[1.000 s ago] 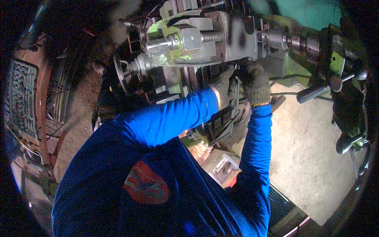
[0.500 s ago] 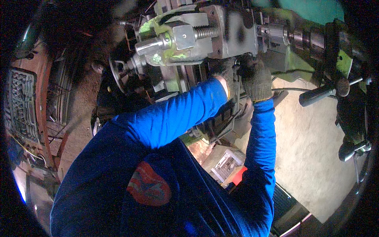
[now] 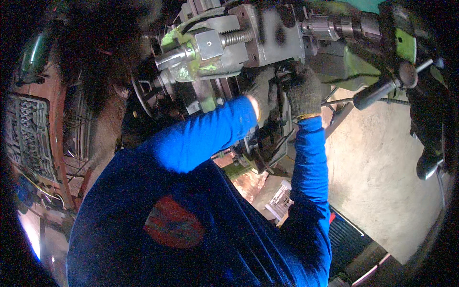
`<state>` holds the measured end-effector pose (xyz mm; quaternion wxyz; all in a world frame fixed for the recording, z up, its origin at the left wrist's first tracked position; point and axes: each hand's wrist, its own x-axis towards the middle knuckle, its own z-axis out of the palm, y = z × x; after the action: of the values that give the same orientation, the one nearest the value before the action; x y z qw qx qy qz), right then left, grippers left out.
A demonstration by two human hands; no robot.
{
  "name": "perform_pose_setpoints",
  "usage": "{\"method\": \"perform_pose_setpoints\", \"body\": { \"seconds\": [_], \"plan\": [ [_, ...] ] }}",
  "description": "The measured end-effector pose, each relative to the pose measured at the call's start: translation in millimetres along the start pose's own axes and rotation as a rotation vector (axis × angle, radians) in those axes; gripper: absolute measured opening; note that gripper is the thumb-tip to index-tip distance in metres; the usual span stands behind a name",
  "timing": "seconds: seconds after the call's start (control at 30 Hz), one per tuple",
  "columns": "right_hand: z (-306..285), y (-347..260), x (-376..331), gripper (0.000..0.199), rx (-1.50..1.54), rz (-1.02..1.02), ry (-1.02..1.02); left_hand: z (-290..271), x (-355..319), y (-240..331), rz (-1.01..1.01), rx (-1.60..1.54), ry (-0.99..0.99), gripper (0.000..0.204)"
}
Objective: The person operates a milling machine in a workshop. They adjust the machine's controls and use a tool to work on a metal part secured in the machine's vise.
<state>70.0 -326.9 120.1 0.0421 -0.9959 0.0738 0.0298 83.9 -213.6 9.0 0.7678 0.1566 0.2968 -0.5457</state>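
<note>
A large green and grey metalworking machine, seemingly a lathe, stands in front of me. My left hand, in a dark knit work glove, reaches beneath its grey metal block; its fingers are lost in shadow. Beside it on the right, my right hand wears a matching glove with a yellowish cuff. Its fingers curl under the block's lower edge around something dark that I cannot make out. Left of the block is a threaded screw with a square steel piece. A ribbed round chuck-like part lies to the right.
A handwheel is at the left of the machine. A dark-handled lever juts out at right, above a pale floor area. A white slatted crate sits low behind my right arm. An orange-brown cabinet stands far left.
The view has shifted, so the machine appears slightly farther left and up. Both hands stay under the block, with more of the left glove showing and a wider gap between the wrists.
</note>
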Motion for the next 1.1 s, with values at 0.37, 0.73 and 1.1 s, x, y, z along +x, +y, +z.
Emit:
{"method": "perform_pose_setpoints", "body": {
  "seconds": [0.37, 0.73, 1.1],
  "plan": [
    [8, -53, -5, 0.041, 0.516, 0.39, 0.155, -36, 6, -28, 0.779, 0.55, 0.203, 0.025],
    [45, -8, -49, 0.049, 0.273, 0.438, 0.236, -45, 30, -68, 0.702, 1.278, 0.507, 0.029],
    [45, -10, -95, 0.042, 0.634, 0.545, 0.3, -43, -41, -67, 0.612, 1.376, 0.22, 0.032]
  ]
}}
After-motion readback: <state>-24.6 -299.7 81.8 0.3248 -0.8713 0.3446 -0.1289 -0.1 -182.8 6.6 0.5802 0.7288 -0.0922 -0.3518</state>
